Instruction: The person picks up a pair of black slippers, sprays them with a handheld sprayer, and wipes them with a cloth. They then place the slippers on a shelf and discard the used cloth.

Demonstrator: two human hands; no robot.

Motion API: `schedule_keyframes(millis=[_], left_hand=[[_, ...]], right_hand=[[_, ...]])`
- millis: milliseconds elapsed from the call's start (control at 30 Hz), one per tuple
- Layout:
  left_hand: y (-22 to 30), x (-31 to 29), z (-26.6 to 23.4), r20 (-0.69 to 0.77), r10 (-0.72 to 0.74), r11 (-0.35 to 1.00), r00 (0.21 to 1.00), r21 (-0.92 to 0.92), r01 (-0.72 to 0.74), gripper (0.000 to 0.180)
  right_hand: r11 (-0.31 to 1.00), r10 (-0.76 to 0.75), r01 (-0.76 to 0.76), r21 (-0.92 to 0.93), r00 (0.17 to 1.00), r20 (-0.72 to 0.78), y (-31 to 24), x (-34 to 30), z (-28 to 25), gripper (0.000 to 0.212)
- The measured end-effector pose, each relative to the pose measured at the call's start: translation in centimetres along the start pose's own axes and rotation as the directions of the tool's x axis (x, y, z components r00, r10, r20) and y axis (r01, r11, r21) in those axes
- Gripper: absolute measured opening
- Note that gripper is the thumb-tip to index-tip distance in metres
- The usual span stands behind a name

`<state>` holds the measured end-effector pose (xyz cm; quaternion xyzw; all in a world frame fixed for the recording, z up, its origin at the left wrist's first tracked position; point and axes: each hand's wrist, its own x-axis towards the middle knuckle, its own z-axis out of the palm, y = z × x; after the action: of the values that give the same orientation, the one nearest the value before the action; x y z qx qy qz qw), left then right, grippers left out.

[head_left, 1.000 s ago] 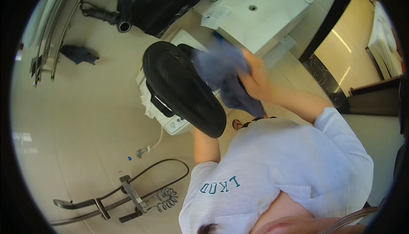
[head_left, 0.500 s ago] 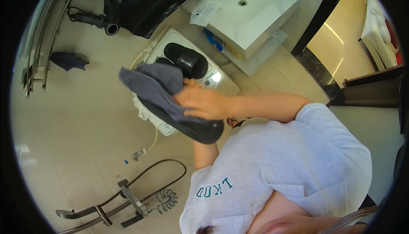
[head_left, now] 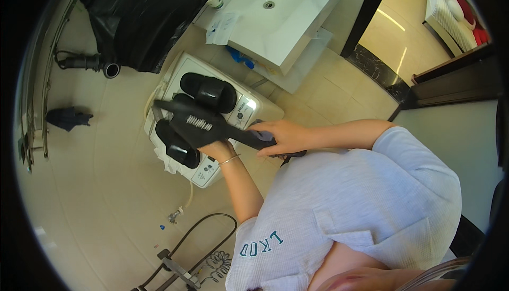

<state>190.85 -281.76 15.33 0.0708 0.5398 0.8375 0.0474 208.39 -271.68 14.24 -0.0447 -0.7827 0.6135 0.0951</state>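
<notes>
So the left hand [head_left: 216, 149], bracelet on the wrist, is grasping a black slide slipper [head_left: 216, 123] with white lettering, though some of its fingers are tucked behind the slipper so I can't make out the full grip. The slipper's up over a white washing machine [head_left: 268, 113], one end angled toward the person's shirt [head_left: 339, 185]. At that end the right hand [head_left: 286, 136] is clutching a bunched gray-blue cloth [head_left: 263, 136] against it. Two more black slides sit on the washer lid, one near the sink side [head_left: 216, 95], the other closer to the wall [head_left: 181, 149]. White sink [head_left: 302, 47] is just beyond, with a dark cloth [head_left: 69, 118] by the metal rail off left.
</notes>
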Motion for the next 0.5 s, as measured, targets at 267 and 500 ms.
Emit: schedule_keyframes(millis=[267,500], left_hand=[[-2.4,-4.8,-2.2,0.197,-0.399,0.916,0.896,0.032,0.4,0.048],[0.9,-3.5,-10.1,-0.278,-0.251,0.967,0.927,-0.109,0.229,0.05]], right_hand=[[1.0,-0.009,0.009,0.004,0.989,0.147,2.3,-0.5,-0.8,0.055],[0.998,-0.016,-0.002,0.057,0.952,0.306,2.7,0.5,-0.6,0.046]])
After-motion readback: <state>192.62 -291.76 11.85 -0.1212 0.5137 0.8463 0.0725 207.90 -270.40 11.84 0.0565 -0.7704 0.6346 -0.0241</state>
